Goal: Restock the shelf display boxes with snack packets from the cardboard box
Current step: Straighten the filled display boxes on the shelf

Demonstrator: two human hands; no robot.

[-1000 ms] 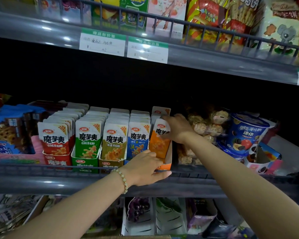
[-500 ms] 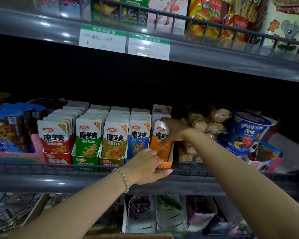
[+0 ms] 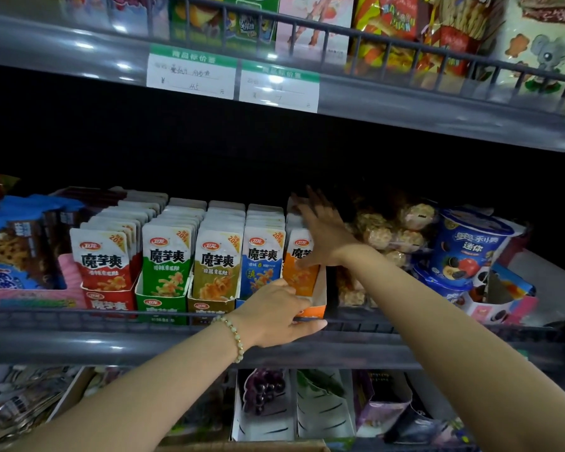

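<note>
On the middle shelf stand several display boxes of snack packets: red, green, brown, blue and, at the right end, an orange display box. My left hand grips the front lip of the orange box. My right hand lies flat with fingers spread over the tops of the orange packets in that box, reaching toward its back. The cardboard box shows only as an edge at the bottom.
A wire rail runs along the shelf front. Right of the orange box sit bagged round snacks and blue cookie cups. A blue cookie pack is on the left. Price tags hang on the upper shelf.
My right hand has let go of the front orange packet, opened, and slid back over the packet tops. My left hand stays on the box front.
</note>
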